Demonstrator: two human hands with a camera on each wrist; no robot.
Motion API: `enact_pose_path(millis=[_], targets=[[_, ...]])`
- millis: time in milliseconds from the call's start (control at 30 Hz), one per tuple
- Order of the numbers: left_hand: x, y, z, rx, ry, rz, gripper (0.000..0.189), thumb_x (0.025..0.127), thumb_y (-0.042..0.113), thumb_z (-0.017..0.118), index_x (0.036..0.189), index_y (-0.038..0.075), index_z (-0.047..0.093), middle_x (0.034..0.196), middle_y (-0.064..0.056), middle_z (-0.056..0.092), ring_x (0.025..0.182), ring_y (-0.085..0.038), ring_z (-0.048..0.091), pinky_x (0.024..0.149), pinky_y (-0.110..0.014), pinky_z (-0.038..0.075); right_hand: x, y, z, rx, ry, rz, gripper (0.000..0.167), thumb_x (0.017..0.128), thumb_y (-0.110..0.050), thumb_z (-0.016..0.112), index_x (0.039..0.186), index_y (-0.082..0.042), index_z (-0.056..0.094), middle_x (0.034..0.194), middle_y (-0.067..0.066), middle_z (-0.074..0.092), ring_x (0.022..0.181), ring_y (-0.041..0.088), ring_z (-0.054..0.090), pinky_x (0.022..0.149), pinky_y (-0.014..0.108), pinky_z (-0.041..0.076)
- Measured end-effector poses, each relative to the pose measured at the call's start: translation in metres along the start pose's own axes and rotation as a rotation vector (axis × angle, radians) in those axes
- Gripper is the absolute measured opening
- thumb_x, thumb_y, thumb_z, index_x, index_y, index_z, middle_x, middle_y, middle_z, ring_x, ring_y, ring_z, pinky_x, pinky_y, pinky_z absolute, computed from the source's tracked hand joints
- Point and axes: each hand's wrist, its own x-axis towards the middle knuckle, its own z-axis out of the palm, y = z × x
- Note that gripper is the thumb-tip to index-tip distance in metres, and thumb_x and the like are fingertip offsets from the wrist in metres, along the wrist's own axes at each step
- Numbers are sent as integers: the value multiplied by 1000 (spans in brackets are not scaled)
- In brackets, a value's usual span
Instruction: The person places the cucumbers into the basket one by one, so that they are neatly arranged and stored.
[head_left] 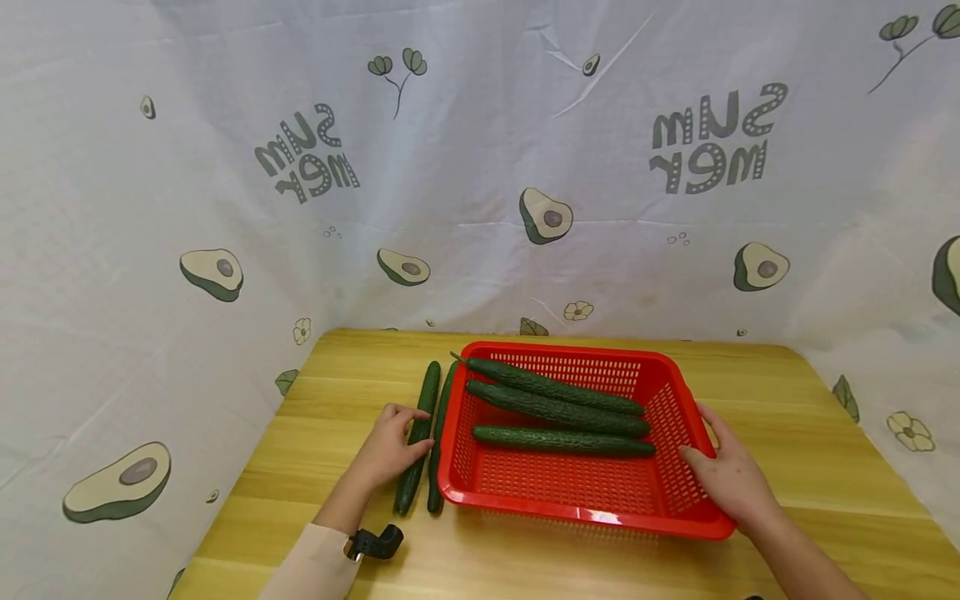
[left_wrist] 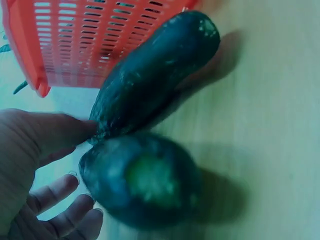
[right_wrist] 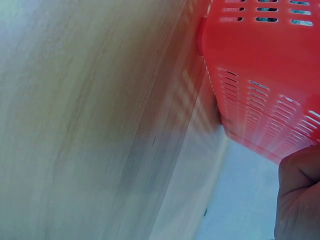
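Observation:
Two green cucumbers lie lengthwise on the table left of a red plastic basket [head_left: 570, 515]: an outer cucumber [head_left: 408, 482] and an inner cucumber [head_left: 435, 492] beside the basket wall. My left hand [head_left: 392, 442] reaches over the outer one, thumb and index finger apart. In the left wrist view, its thumb [left_wrist: 65, 131] is at the inner cucumber and the other fingers are loosely bent beside the outer one. My right hand [head_left: 731, 475] grips the basket's right rim, thumb over the inside. Three cucumbers [head_left: 562, 440] lie crosswise in the basket; the rearmost has its stem over the left rim.
The wooden table [head_left: 300, 467] extends on both sides of the basket. A white curtain [head_left: 465, 167] printed with avocados and lettering hangs behind and along the sides. A black strap mount [head_left: 378, 542] sits on my left wrist.

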Motion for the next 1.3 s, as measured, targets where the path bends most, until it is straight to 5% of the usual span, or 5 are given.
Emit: enact_pose_path(millis=[300,500,700,867,1300], targets=[[-10,-11,-6,-16,12,-59,33,96,9,65,129,9,66,133,-20,51,99,-29,57,85,-47,51,0,1,0,16,-8,3,77,109,-20,42,165,-18,-11,134,43,47,79,21,74,65,45,63],[-18,-9,-10,63,8,-129,70,86,25,82,146,4,52,137,-27,49,120,-45,57,99,-59,51,0,1,-1,17,-9,2,77,109,-19,42,165,-18,-11,134,43,46,79,22,74,65,45,63],[-20,-12,-11,124,19,-198,88,79,22,86,152,1,42,130,-29,55,115,-43,60,98,-58,52,0,1,-1,12,-6,-4,77,109,-19,42,165,-18,-10,135,43,46,80,21,74,65,45,63],[-22,-17,-10,107,34,-238,85,82,19,80,154,-1,38,121,-26,63,107,-38,65,93,-55,54,0,1,0,4,-5,-1,77,109,-20,42,165,-18,-10,135,44,45,79,21,74,65,45,63],[-27,-14,-20,37,94,-235,68,94,10,63,155,0,36,131,-31,57,118,-45,61,96,-61,51,1,3,0,16,-11,-19,77,109,-19,43,165,-17,-10,139,44,43,82,22,74,66,45,63]])
